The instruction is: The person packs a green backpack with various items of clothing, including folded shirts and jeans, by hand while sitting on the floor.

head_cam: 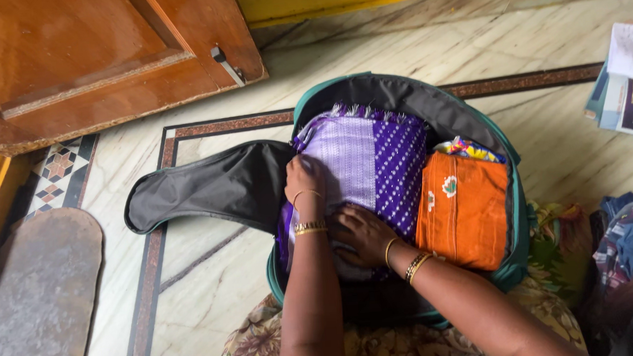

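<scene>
On the marble floor, at six o'clock inside the open green bag point(518, 211), both hands point(303, 179) point(363, 233) pressed flat on the folded purple cloth point(388, 160), seemingly tamping it beside the orange cloth point(466, 210) at three o'clock.

A pale marble floor point(410, 43) with a dark inlaid border carries an open green bag point(518, 211), a grey mat point(38, 301) at left, and stacked books point(626, 89) at right.

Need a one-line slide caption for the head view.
Both hands, left hand and right hand, press a folded purple cloth into an open green bag beside folded orange cloth.
</scene>
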